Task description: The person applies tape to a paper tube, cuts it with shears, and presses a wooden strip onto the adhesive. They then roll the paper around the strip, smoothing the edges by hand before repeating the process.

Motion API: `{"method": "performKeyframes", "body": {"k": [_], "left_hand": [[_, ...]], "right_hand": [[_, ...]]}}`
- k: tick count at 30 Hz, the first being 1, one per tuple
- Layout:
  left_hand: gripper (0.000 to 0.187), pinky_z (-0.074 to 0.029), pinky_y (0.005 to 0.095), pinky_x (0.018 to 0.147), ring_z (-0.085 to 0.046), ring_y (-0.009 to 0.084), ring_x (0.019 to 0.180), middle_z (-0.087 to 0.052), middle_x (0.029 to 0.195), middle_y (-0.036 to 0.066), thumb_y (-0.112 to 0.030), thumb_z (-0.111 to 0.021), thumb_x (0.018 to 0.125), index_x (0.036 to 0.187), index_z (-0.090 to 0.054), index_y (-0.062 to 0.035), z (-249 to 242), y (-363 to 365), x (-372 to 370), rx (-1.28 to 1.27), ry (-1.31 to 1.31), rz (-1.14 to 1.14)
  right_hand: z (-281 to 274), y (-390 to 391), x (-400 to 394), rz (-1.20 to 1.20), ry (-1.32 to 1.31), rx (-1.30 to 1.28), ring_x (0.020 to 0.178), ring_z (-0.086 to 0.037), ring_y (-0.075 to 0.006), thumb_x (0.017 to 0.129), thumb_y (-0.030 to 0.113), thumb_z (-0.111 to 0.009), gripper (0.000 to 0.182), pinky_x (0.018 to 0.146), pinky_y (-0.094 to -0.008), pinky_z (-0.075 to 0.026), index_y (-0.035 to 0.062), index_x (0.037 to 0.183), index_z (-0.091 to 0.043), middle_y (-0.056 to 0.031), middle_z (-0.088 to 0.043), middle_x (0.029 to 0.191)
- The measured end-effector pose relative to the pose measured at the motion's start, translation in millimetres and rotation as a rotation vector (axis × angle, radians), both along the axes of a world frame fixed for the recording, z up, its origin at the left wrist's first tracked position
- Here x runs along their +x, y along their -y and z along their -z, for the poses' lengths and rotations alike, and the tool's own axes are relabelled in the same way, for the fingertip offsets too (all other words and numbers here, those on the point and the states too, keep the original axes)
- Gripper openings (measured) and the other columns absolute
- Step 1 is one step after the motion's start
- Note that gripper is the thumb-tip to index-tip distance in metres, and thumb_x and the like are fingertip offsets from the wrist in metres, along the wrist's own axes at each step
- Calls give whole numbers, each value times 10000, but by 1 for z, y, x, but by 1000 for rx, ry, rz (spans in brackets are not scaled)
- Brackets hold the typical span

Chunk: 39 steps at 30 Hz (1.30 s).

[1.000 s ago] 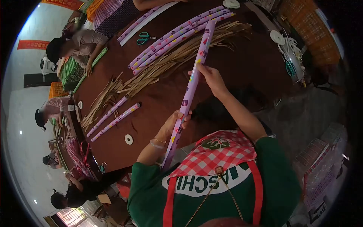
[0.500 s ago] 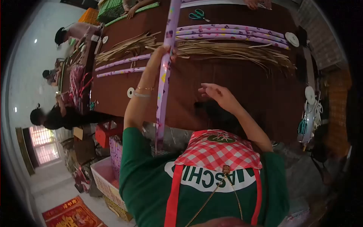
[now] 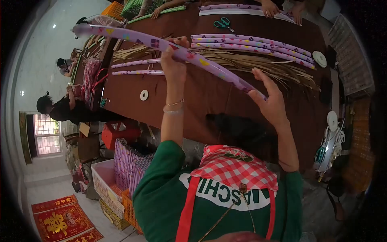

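Observation:
A long purple patterned tube [image 3: 141, 37] runs slantwise in the air above the brown table, from upper left down to the right. My left hand [image 3: 174, 60] is wrapped round its middle, with a bracelet at the wrist. At the tube's lower right end is my right hand [image 3: 271, 99], its fingers apart, the thumb close to the tip. Behind the tube, several similar purple tubes [image 3: 254, 43] lie side by side, along with a bundle of dry brown strips [image 3: 262, 64]. Two more purple tubes [image 3: 137, 73] rest to the left.
Teal scissors [image 3: 222, 23] lie at the far side, near a co-worker's hands [image 3: 271, 8] on a purple wrap. White rolls [image 3: 144, 95] sit on the brown table [image 3: 193, 109]. At lower left are a red stool [image 3: 111, 135] and a bin [image 3: 107, 185] beside bundled tubes.
The tube has swung from nearly upright to a slant across the view. My right hand has moved right, to the tube's end. My left hand still grips it.

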<state>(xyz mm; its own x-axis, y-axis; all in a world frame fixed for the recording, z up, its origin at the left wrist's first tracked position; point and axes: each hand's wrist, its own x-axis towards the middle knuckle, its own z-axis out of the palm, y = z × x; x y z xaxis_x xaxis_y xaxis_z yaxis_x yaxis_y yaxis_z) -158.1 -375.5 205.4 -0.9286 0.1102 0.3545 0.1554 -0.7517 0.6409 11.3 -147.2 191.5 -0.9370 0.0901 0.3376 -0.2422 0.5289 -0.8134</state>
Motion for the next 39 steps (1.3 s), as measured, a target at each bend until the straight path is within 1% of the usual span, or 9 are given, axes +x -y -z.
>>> {"method": "performKeyframes", "body": {"k": [4, 10, 17, 22, 24, 27, 34, 36, 39], "left_hand": [[264, -417, 364, 874, -536, 251, 987, -557, 1080, 174, -143, -516, 837, 1038, -491, 26, 26, -44, 71, -179, -4, -52], [239, -404, 392, 921, -496, 294, 1088, -551, 1075, 186, -91, -495, 842, 1051, -467, 21, 47, -56, 125, -339, -29, -27], [256, -371, 412, 947, -472, 311, 1116, -536, 1080, 192, -12, -429, 811, 1057, -450, 55, 55, -52, 142, -395, -2, 147], [240, -439, 424, 893, -491, 321, 1086, -527, 1093, 212, -109, -475, 863, 1050, -443, 37, 57, -51, 148, -394, 46, 198], [245, -444, 420, 887, -494, 323, 1082, -527, 1091, 212, -110, -474, 864, 1057, -441, 39, 59, -51, 149, -391, 33, 179], [253, -455, 405, 871, -499, 323, 1076, -529, 1087, 210, -110, -471, 867, 1068, -439, 41, 63, -49, 147, -389, 13, 146], [262, -468, 365, 845, -505, 311, 1071, -532, 1085, 207, -113, -470, 869, 1078, -439, 41, 64, -50, 152, -465, 65, 134], [261, -460, 369, 858, -505, 311, 1071, -535, 1082, 205, -112, -472, 867, 1076, -441, 40, 61, -52, 155, -476, 82, 115], [261, -437, 385, 892, -500, 314, 1076, -540, 1076, 200, -110, -479, 861, 1074, -445, 37, 62, -49, 156, -464, 86, 89]], "right_hand": [[-19, 17, 4, 100, -245, 350, 1076, -475, -274, 726, 424, -643, 664, 936, -399, -339, 61, 1238, -426, -121, -496, 1190], [13, 35, 14, 202, -185, 272, 1073, -481, -234, 690, 426, -664, 648, 966, -403, -303, 70, 1196, -470, -90, -506, 1176], [27, 37, 21, 90, -34, 18, 1005, -512, -243, 626, 284, -747, 502, 929, -383, -346, 67, 1041, -568, -53, -597, 1001], [24, 33, 26, 112, 160, -99, 925, -544, -216, 643, 238, -744, 420, 873, -340, -393, 66, 997, -595, -55, -610, 940], [17, 27, 26, -66, 325, -517, 891, -556, -149, 712, 202, -704, 354, 819, -291, -426, 45, 1008, -588, -46, -611, 931], [28, 26, 27, -138, 434, -802, 858, -555, -96, 784, 172, -643, 279, 752, -241, -449, 23, 1013, -582, -40, -611, 929], [24, 34, 23, -112, 382, -623, 815, -570, -95, 816, 157, -607, 272, 709, -229, -462, 16, 1042, -553, -45, -610, 916], [22, 40, 20, 2, 302, -188, 788, -576, -97, 819, 165, -603, 281, 698, -232, -463, 16, 1050, -544, -50, -611, 899], [28, 40, 19, -56, 370, -471, 781, -577, -98, 836, 166, -580, 259, 695, -235, -462, 15, 1044, -547, -55, -613, 882]]}}
